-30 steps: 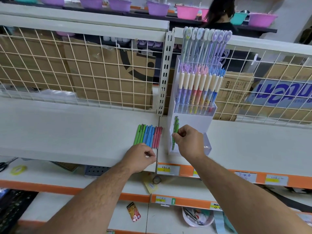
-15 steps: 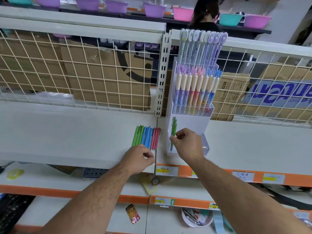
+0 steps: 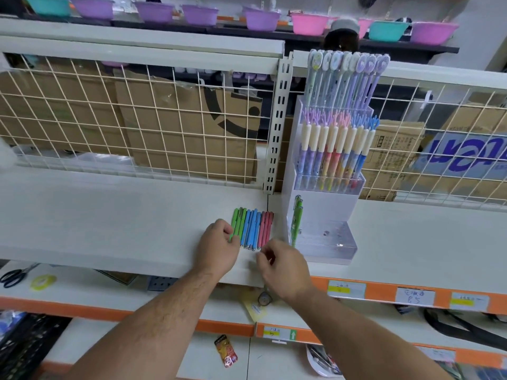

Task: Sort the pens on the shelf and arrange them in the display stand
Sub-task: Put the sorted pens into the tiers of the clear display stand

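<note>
Pens lie flat in a tidy row on the white shelf — green, then blue, then pink, smooth plastic barrels side by side, silvery tips toward the shelf edge. The left hand is at seven o'clock of the row, thumb and forefinger pinching the near end of the leftmost green pen. The right hand is at five o'clock, fingers curled by the pink tips; whether they grip anything, I can't tell.

At three o'clock of the row is the display stand, a white body with clear plastic tiers. In the lowest tier, two green pens stand upright at its left end. The middle tier is packed with cream-gripped pens with pastel barrels. The top tier holds tall slim pens with oval toppers.

On the orange price strip, a white tag carries a handwritten 85 — the neighbouring tags are too small to read. Behind the wire grid, a cardboard box carries big blue lettering I can't make out. At twelve o'clock are plastic bowls in purple, pink and teal.
</note>
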A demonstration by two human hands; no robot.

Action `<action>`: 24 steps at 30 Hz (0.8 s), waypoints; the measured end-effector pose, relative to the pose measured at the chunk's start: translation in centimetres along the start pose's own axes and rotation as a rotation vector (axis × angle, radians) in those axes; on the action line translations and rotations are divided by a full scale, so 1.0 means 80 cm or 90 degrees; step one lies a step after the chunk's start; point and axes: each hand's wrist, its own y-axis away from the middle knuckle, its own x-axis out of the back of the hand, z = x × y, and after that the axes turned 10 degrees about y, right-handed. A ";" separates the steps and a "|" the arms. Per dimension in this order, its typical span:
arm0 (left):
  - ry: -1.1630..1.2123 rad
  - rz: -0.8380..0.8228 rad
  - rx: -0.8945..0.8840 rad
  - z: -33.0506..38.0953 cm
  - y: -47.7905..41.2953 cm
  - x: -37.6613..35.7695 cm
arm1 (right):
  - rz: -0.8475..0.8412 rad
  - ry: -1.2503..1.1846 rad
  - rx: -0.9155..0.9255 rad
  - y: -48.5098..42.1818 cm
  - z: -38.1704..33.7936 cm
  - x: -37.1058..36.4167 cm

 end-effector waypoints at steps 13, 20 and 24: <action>-0.184 0.032 0.003 -0.019 -0.034 -0.018 | 0.028 0.019 0.052 -0.011 0.004 -0.034; -0.279 0.062 0.000 -0.019 -0.032 -0.020 | 0.039 -0.007 0.035 -0.012 0.008 -0.039; -0.322 0.056 0.020 -0.017 -0.030 -0.021 | 0.038 -0.009 0.035 -0.012 0.009 -0.040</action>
